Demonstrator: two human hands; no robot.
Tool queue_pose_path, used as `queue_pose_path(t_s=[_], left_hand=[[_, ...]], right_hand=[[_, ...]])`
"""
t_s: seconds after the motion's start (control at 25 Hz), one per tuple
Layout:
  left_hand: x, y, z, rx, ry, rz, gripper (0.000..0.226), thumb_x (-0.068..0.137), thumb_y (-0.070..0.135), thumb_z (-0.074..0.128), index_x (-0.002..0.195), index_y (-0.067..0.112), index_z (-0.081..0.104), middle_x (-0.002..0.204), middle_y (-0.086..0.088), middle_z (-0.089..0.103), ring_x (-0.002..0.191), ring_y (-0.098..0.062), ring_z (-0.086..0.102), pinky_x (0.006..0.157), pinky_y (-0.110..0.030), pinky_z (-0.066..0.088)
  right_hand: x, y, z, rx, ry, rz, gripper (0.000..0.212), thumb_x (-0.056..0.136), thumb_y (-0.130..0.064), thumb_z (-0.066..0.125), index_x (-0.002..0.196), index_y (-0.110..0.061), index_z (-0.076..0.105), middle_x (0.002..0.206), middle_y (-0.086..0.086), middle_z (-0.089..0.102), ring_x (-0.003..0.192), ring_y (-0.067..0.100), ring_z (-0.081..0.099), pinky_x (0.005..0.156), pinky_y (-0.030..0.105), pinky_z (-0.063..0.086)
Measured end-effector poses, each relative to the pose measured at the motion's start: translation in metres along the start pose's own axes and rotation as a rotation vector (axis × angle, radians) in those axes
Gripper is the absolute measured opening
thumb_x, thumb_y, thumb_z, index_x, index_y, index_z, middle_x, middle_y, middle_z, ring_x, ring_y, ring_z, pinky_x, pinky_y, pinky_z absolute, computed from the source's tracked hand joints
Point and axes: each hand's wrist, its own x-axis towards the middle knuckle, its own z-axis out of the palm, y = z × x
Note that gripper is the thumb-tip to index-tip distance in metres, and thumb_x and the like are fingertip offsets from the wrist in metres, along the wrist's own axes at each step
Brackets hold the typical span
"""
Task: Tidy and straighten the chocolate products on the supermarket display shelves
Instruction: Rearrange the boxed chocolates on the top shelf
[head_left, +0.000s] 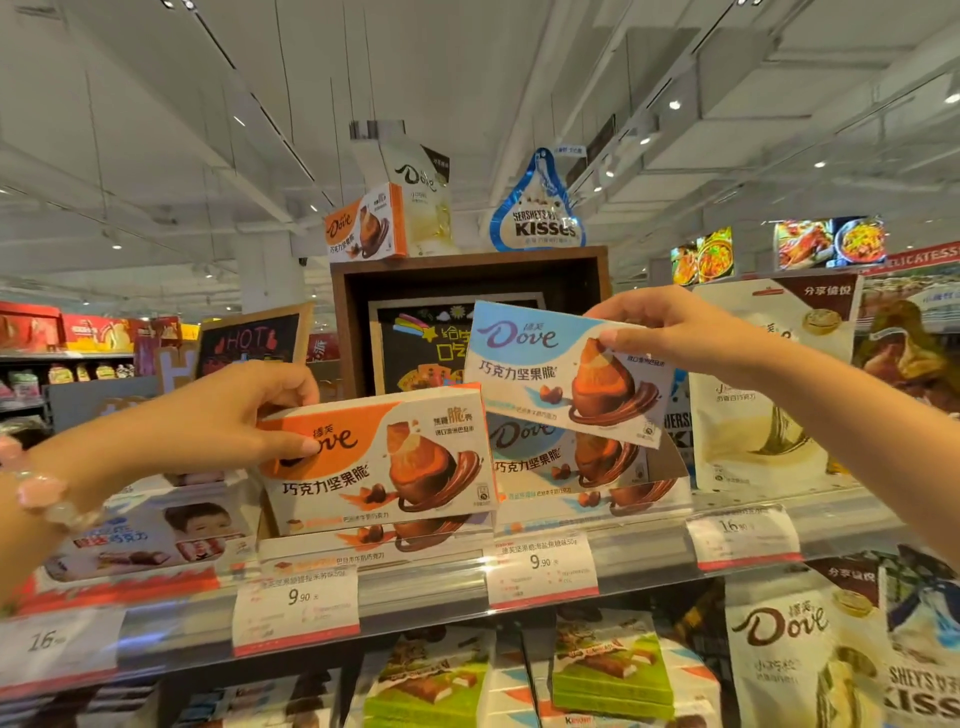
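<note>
1. On the upper shelf, two Dove boxes are in hand. The left hand (249, 415) pinches the orange Dove box (379, 462) at its top left corner, thumb on the front face and fingers curled over the top edge; the box stands roughly upright in its display tray (374, 545).
2. The right hand (670, 325) pinches the blue Dove box (561, 369) by its top right corner, and the box hangs tilted, clear of the shelf, above another blue box (566, 457) seated in the neighbouring tray.
3. Risk, as I judge it: a one-corner pinch gives little control, so the blue box could swing or slip out and drop onto the shelf edge (441, 582).
4. Lowered while tilted, it could catch on the seated blue box or the tray's front lip and push that stock askew.
5. Its left edge is just beside the orange box's top right corner; bringing the two together carelessly could knock the orange one crooked.
6. Price tags (540, 571) hang along the shelf front below both trays; a falling box could dislodge one.
7. White Dove pouches (763, 415) stand just to the right, near the right forearm, and a sideways sweep could topple them.
8. Boxes on top of the wooden display crate (467, 291) sit well above and look out of harm's way.
</note>
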Motion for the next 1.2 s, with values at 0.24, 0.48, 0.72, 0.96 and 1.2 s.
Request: queue_pose_path(t_s=[0.24,0.48,0.72,0.96,1.2], left_hand=[[-0.003,0.003,-0.005,0.143,-0.141,0.008,0.030,0.084,0.024,0.064,0.100,0.044,0.050,0.091,0.016,0.069,0.085,0.001,0.066,0.072,-0.024,0.057],[-0.001,0.007,0.000,0.285,-0.148,0.025,0.026,0.085,0.024,0.065,0.100,0.038,0.049,0.092,0.011,0.065,0.081,-0.002,0.063,0.068,-0.024,0.055],[0.010,0.007,0.020,0.479,-0.107,0.036,0.026,0.077,0.040,0.069,0.095,0.038,0.051,0.103,0.016,0.050,0.093,-0.001,0.051,0.080,-0.022,0.049],[0.025,0.023,0.053,0.402,0.008,0.175,0.052,0.071,0.063,0.063,0.112,0.038,0.043,0.106,0.018,0.044,0.096,0.000,0.043,0.076,-0.017,0.039],[0.039,0.028,0.062,0.195,0.053,0.181,0.030,0.077,0.045,0.068,0.096,0.025,0.056,0.098,0.013,0.061,0.086,-0.003,0.055,0.068,-0.018,0.043]], right_hand=[[-0.002,0.000,-0.005,-0.119,-0.051,0.069,0.025,0.091,-0.024,0.057,0.115,-0.021,0.060,0.102,-0.005,0.065,0.091,0.015,0.064,0.067,0.029,0.052],[-0.003,0.000,-0.006,-0.269,-0.101,0.130,0.019,0.092,-0.018,0.054,0.112,-0.020,0.056,0.104,-0.002,0.065,0.092,0.018,0.064,0.064,0.026,0.053],[-0.002,-0.005,-0.002,-0.440,-0.140,0.164,0.021,0.093,-0.015,0.052,0.113,-0.019,0.048,0.113,0.007,0.060,0.102,0.025,0.061,0.069,0.030,0.054],[-0.003,-0.007,0.000,-0.556,-0.172,0.185,0.019,0.095,-0.014,0.050,0.112,-0.017,0.044,0.115,0.005,0.058,0.096,0.020,0.055,0.064,0.024,0.050],[-0.006,-0.011,-0.001,-0.713,-0.193,0.195,0.017,0.093,-0.017,0.053,0.105,-0.020,0.041,0.116,0.005,0.059,0.099,0.024,0.059,0.067,0.028,0.054]])
